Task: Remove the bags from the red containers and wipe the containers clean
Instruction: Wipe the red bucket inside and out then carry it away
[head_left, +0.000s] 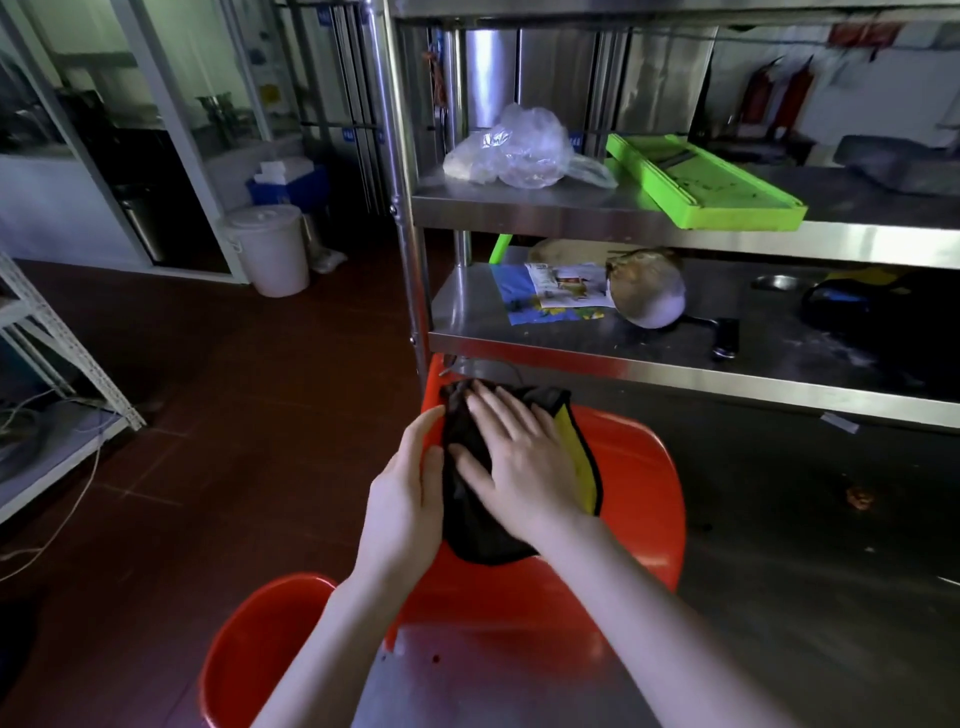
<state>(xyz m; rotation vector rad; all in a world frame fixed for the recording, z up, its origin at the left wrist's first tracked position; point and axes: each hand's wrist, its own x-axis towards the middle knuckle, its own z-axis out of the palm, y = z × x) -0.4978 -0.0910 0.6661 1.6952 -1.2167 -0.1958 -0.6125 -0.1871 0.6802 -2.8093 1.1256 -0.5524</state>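
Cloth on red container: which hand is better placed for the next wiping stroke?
Probably right: the right hand lies flat on the cloth; the left hand rests at the red container rim.

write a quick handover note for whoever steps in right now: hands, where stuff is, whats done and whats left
Right hand: flat, pressing the black-and-yellow cloth onto the larger red container on the steel table.
Left hand: fingers fairly straight, resting against the cloth's left edge.
Second red container: near left, untouched.
Clear plastic bag: on the upper shelf.
Done: no bag shows in either container.
Left: finish wiping this one; the second likely needs wiping too, though I can't tell.
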